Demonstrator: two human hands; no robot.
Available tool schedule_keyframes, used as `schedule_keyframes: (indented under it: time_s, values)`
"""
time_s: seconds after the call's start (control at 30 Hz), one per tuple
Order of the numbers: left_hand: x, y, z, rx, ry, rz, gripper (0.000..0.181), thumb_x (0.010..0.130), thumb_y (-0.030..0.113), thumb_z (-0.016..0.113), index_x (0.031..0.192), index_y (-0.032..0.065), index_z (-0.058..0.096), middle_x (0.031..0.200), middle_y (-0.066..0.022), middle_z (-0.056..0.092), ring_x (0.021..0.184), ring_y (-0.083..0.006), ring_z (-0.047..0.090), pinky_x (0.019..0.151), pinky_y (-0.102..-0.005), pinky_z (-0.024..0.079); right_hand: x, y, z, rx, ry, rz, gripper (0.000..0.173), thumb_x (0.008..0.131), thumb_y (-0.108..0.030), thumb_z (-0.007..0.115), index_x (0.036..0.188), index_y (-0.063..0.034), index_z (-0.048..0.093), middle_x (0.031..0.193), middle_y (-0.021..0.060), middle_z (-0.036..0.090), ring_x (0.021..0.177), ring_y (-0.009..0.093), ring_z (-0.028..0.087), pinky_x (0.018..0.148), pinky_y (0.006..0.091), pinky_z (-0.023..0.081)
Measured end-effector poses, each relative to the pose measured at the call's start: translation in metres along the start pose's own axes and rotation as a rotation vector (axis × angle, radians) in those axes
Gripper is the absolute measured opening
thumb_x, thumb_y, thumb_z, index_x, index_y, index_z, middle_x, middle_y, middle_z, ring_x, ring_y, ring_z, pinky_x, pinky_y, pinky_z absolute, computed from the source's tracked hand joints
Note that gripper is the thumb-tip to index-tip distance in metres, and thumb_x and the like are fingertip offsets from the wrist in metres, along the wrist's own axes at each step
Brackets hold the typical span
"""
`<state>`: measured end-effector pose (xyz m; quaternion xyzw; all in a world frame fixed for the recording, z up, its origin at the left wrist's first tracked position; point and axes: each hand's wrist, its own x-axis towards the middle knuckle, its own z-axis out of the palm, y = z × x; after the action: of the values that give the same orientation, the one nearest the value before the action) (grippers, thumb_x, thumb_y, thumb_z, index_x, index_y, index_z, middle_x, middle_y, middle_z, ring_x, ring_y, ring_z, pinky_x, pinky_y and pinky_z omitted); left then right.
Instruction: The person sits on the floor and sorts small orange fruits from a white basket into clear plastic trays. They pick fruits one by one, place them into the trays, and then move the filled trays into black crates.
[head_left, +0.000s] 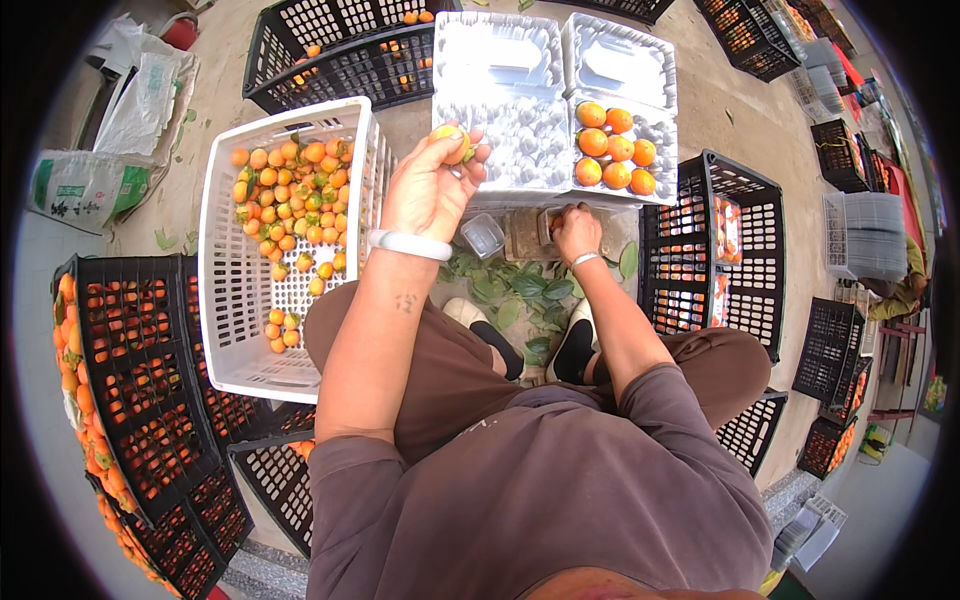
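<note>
My left hand (435, 176) pinches a yellow-orange persimmon (448, 144) with a bit of green calyx, raised over the front of a clear plastic clamshell tray (514, 139) with bare moulded cups. Beside that tray, a second clear clamshell (624, 64), lid laid back, holds several orange persimmons (619, 148). Lower down, my right hand (579, 231) reaches to a small box (550, 225) on a brown board (521, 234); its fingertips and anything in them are hidden. To the left, a white plastic crate (217, 247) holds many loose persimmons (300, 187).
Cut green leaves (532, 285) litter the floor between my shoes, near a small clear plastic tub (482, 235). Black crates of persimmons (142, 382) stack at left. At right, another black crate (709, 247) contains packed fruit. Stacked clear trays (866, 236) and a person's sleeve (904, 277) appear farther right.
</note>
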<state>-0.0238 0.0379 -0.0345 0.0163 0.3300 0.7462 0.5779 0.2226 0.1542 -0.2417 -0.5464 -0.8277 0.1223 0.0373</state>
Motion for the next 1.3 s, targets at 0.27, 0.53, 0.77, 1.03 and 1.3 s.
schedule_keyframes:
  time_s: [0.27,0.53,0.77,1.03,1.3]
  values:
    - [-0.018,0.001,0.018,0.252,0.019,0.138,0.037,0.095,0.001,0.063,0.131,0.0022,0.054,0.126,-0.0169,0.064,0.105,-0.0198,0.067,0.082,-0.0278,0.057,-0.063,-0.031,-0.095,0.584,0.292,-0.081,0.025,0.076,-0.006,0.079,0.096,-0.0004,0.065,0.089,0.0132,0.065,0.075,0.027,0.065,0.07,0.0366,0.054]
    - [-0.028,-0.005,0.026,0.445,-0.04,0.417,0.056,0.08,-0.018,0.066,0.132,0.0025,0.062,0.115,-0.0041,0.064,0.096,-0.011,0.064,0.083,-0.0243,0.054,0.008,-0.127,-0.165,0.412,0.56,-0.585,0.022,0.078,-0.003,0.074,0.096,-0.0044,0.062,0.087,0.0125,0.057,0.079,0.034,0.06,0.07,0.0436,0.048]
    - [-0.027,0.003,0.025,0.473,-0.074,0.428,0.059,0.079,-0.017,0.066,0.134,0.0024,0.062,0.115,-0.004,0.065,0.098,-0.01,0.064,0.082,-0.0233,0.054,0.037,-0.134,-0.14,0.366,0.398,-0.503,0.013,0.081,-0.004,0.072,0.092,-0.0032,0.065,0.093,0.0168,0.06,0.083,0.038,0.063,0.072,0.0457,0.052]
    - [-0.035,-0.018,0.022,1.324,-0.137,0.675,0.055,0.078,-0.001,0.076,0.131,-0.0002,0.058,0.113,-0.0142,0.067,0.097,-0.0214,0.068,0.083,-0.0306,0.056,-0.041,-0.128,-0.196,1.346,-0.059,-0.321,0.028,0.093,-0.005,0.07,0.121,-0.001,0.067,0.103,0.0004,0.063,0.082,0.008,0.06,0.069,0.0242,0.05]
    - [-0.057,-0.003,0.027,1.72,-0.256,0.709,0.064,0.08,0.014,0.078,0.138,0.0046,0.052,0.121,-0.0175,0.062,0.107,-0.0356,0.062,0.093,-0.0439,0.047,-0.069,-0.045,-0.144,1.352,-0.222,0.107,0.029,0.086,0.002,0.072,0.115,0.0002,0.068,0.092,0.0055,0.073,0.076,0.011,0.066,0.071,0.0238,0.053]
